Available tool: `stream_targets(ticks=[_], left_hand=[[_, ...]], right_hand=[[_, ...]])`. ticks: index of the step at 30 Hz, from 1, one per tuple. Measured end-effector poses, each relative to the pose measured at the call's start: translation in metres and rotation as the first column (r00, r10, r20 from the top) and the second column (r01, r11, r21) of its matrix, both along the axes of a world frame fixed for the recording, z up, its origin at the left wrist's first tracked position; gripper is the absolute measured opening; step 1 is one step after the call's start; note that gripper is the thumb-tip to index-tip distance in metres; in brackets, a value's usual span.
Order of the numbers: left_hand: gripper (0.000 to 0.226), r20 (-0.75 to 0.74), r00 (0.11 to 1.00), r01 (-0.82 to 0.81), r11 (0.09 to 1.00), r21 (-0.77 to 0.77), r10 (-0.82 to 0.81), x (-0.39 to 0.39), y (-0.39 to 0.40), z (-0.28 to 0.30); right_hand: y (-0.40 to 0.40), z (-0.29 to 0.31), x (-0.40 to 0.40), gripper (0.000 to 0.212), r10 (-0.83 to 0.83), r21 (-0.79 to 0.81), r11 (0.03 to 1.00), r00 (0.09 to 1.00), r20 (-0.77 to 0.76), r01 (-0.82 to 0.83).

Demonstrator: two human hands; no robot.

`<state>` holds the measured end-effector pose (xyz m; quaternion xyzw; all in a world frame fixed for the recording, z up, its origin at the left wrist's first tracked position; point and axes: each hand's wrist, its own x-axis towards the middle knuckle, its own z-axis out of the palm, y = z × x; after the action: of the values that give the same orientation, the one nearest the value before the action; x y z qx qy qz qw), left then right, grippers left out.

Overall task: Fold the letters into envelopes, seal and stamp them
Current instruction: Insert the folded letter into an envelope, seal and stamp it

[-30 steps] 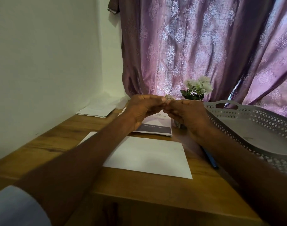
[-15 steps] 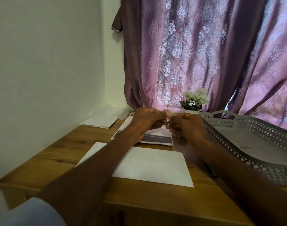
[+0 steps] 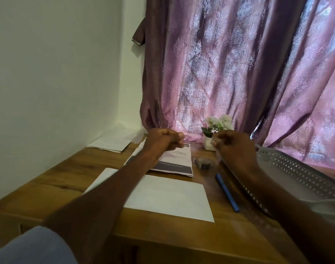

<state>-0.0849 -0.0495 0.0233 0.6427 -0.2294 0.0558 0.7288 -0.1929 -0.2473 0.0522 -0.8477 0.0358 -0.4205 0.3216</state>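
Note:
A white envelope [image 3: 168, 197] lies flat on the wooden desk [image 3: 67, 174] in front of me. Behind it is a printed letter [image 3: 178, 161] with a dark band along its near edge. My left hand [image 3: 162, 141] hovers over the letter with its fingers pinched shut. My right hand [image 3: 233, 147] is raised a hand's width to the right, fingers also pinched shut. Whether either hand holds a small piece is too small to tell.
A blue pen [image 3: 227, 193] lies right of the envelope beside a perforated grey tray [image 3: 300, 174]. A small blurred dark object [image 3: 202, 161] sits between my hands. A white flower pot [image 3: 218, 126] stands by the curtain, and folded papers [image 3: 111, 142] lie at the back left corner.
My hands were touching at the fingertips around a small pale piece. They have since pulled apart sideways. The view has tilted up, and the pen has come into sight.

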Motion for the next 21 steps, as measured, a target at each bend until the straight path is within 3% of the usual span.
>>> stream_targets(ticks=[4,8,10,12,16,18,21], left_hand=[[0.016,0.2,0.977,-0.135,0.945,0.296,0.076,0.002,-0.01,-0.009],[0.029,0.392,0.919,-0.259,0.829,0.497,0.052,0.005,-0.015,-0.02],[0.037,0.453,0.888,-0.343,0.767,0.543,0.076,0.006,-0.013,-0.023],[0.035,0.446,0.891,-0.342,0.761,0.551,0.078,0.008,-0.011,-0.024],[0.009,0.446,0.894,-0.272,0.746,0.608,-0.037,0.008,-0.01,-0.02],[0.007,0.45,0.885,-0.229,0.725,0.649,-0.124,0.006,-0.007,-0.016],[0.009,0.427,0.871,-0.161,0.681,0.715,-0.242,0.005,-0.007,-0.01]], right_hand=[[-0.028,0.013,-0.016,0.016,-0.213,-0.112,0.972,0.976,-0.038,0.208],[-0.036,0.009,-0.01,0.012,-0.175,-0.018,0.984,0.952,-0.25,0.176],[-0.033,0.011,-0.005,0.011,-0.136,0.035,0.988,0.951,-0.276,0.152],[-0.029,0.016,-0.001,0.011,-0.097,0.111,0.985,0.953,-0.288,0.134],[-0.014,0.023,-0.006,0.026,-0.149,0.027,0.988,0.979,-0.139,0.154],[0.004,0.023,-0.018,0.034,0.026,0.089,0.996,0.994,-0.104,-0.017],[0.035,0.005,-0.037,0.022,0.338,0.425,0.878,0.914,-0.223,-0.221]])
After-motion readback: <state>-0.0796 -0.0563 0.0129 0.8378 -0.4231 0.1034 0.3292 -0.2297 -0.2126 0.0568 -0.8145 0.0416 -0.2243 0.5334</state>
